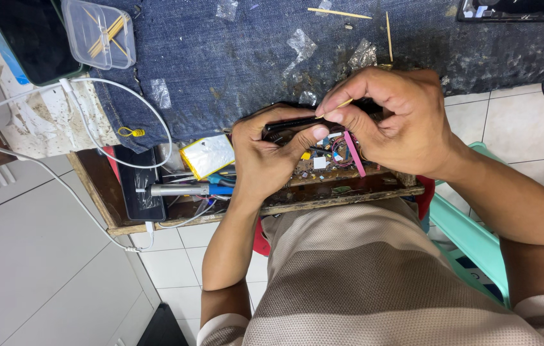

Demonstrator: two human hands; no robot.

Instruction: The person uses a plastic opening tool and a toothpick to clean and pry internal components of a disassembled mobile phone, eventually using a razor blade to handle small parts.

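Note:
My left hand (268,150) grips a black phone (291,125) by its edge, thumb pressed along its side. My right hand (393,118) pinches a thin wooden toothpick (339,106) between thumb and forefinger, with its tip at the phone's edge. Both hands hover over an open wooden drawer (342,198) full of small parts, wires and a pink stick (353,154). Most of the phone is hidden under my hands.
The bench is covered with blue denim cloth (252,51) strewn with clear film scraps and loose toothpicks. A clear box of toothpicks (102,32) sits at far left. A yellow flat battery (208,155), a screwdriver (182,189), another dark phone (136,186) and a white cable (92,128) lie left. A green chair (470,237) stands at right.

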